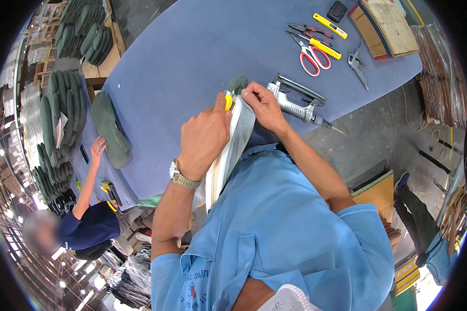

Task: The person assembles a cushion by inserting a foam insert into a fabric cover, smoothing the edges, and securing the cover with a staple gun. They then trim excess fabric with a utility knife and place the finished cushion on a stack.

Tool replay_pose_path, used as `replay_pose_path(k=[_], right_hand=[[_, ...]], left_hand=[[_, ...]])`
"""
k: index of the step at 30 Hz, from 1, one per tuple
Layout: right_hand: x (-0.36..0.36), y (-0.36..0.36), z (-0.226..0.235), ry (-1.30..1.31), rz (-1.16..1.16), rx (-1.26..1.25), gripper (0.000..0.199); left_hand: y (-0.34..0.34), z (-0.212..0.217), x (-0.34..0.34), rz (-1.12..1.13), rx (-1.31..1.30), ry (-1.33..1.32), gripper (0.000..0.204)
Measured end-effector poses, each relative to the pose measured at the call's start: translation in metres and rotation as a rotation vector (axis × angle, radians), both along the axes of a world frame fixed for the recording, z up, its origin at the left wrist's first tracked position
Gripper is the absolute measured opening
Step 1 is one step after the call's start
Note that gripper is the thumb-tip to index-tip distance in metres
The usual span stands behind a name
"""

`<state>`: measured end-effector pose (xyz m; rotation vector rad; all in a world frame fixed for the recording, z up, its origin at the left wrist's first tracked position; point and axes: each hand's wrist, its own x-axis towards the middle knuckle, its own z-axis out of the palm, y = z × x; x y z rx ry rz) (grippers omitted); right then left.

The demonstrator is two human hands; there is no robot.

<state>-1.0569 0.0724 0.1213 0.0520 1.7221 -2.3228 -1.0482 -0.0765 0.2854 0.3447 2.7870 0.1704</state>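
Left hand (205, 137) closed around one yellow-handled tool (228, 101), right hand (263, 105) pinching one long white panel (232, 147) in the middle of the frame, one silver air stapler (296, 103) beside it, one pair of red scissors (312, 56) upper right

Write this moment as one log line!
left hand: grips yellow tool | right hand: pinches panel edge | staple gun: on table

Light blue short-sleeved shirt (290, 228), silver-and-gold metal wristwatch (183, 176) on the left wrist.
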Motion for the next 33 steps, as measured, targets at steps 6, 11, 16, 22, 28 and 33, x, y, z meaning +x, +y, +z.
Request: replay_pose_path(k=[6,11,16,22,28,33], right_hand=[[0.000,0.000,-0.002,0.010,-0.018,-0.034,0.021],[-0.004,0.000,-0.007,-0.020,0.006,-0.031,0.021],[-0.004,0.001,-0.006,-0.009,-0.023,-0.032,0.023],[0.001,0.008,0.000,-0.030,0.031,0.000,0.022],[0.002,0.010,-0.012,-0.001,0.000,-0.045,0.024],[0.007,0.013,0.012,0.079,-0.002,0.182,0.023]], left_hand=[[0.002,-0.004,0.000,-0.027,-0.049,-0.021,0.048],[0.002,-0.009,0.003,-0.027,-0.071,-0.032,0.048],[0.001,-0.007,0.003,-0.009,-0.026,-0.079,0.047],[-0.007,-0.020,0.012,-0.005,0.061,-0.048,0.048],[-0.005,-0.022,0.023,0.056,0.071,-0.064,0.050],[-0.010,-0.049,0.047,0.140,0.170,0.084,0.053]])
